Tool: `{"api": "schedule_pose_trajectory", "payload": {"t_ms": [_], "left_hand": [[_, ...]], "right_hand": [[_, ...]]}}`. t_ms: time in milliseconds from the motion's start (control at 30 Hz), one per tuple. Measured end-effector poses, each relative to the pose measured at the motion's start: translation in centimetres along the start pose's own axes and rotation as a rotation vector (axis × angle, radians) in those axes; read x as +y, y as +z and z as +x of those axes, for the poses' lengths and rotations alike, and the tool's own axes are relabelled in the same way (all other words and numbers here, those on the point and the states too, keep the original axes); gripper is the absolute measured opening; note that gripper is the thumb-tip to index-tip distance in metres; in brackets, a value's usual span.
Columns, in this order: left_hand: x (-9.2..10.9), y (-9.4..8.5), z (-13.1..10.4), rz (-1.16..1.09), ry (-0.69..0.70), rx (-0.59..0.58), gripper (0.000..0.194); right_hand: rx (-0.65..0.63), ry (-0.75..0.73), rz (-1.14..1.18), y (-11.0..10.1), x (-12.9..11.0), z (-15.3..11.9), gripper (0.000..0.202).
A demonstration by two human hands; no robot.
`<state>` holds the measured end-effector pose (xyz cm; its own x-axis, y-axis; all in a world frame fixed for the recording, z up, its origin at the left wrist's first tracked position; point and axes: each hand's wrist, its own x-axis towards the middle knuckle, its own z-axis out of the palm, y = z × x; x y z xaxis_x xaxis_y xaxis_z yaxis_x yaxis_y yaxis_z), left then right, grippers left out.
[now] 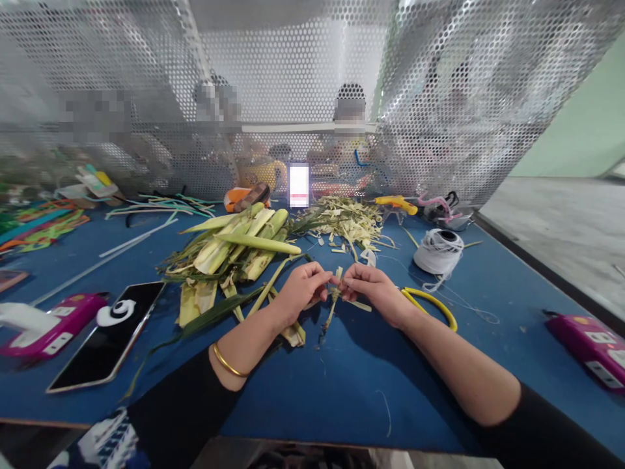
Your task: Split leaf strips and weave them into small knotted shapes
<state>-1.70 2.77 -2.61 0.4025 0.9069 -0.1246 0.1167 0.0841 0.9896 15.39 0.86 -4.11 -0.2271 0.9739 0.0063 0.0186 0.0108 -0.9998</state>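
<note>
Clock directions are taken from the bundle between the hands, twelve lying straight ahead across the blue tabletop. At nine o'clock, far out, lies a glossy magenta power strip with white sockets. Nearer, just below nine, is a black-screened smartphone with a white ring grip on its back. At ten, a heap of broad pale-green husk leaves spreads close to the left hand, whose wrist wears a smooth gold bangle. The left thumb and fingers are pinched on the small tied bundle of pale husk strips, its upper end between the hands. The right hand is pinched on the same bundle from the three o'clock side. At twelve sits a pile of shredded yellow-green husk; at one, a yellow glue gun. A looped yellow tool handle lies at three, just beside the right wrist, with a fat white spool of thread at two. Far out, just past three, is a second magenta power strip.
</note>
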Motion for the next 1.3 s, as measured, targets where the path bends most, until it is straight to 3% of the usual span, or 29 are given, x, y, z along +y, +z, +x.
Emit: {"api": "schedule_pose_trajectory", "payload": {"t_ms": [400,733,1033,1300], "left_hand": [[-0.8,-0.1,0.5,0.161,0.140,0.052,0.026],[-1.2,-0.3,0.9,0.184,0.077,0.091,0.026],[0.3,-0.1,-0.1,0.034,-0.035,-0.064,0.026],[-0.5,-0.2,0.4,-0.064,-0.108,-0.017,0.026]], "right_hand": [[-0.019,-0.058,-0.066,0.0,0.2,-0.1,0.019],[0.016,-0.008,-0.107,-0.4,0.7,0.3,0.018],[0.018,0.037,-0.052,-0.4,0.7,0.3,0.020],[-0.040,0.063,-0.110,-0.6,0.2,0.2,0.018]]}}
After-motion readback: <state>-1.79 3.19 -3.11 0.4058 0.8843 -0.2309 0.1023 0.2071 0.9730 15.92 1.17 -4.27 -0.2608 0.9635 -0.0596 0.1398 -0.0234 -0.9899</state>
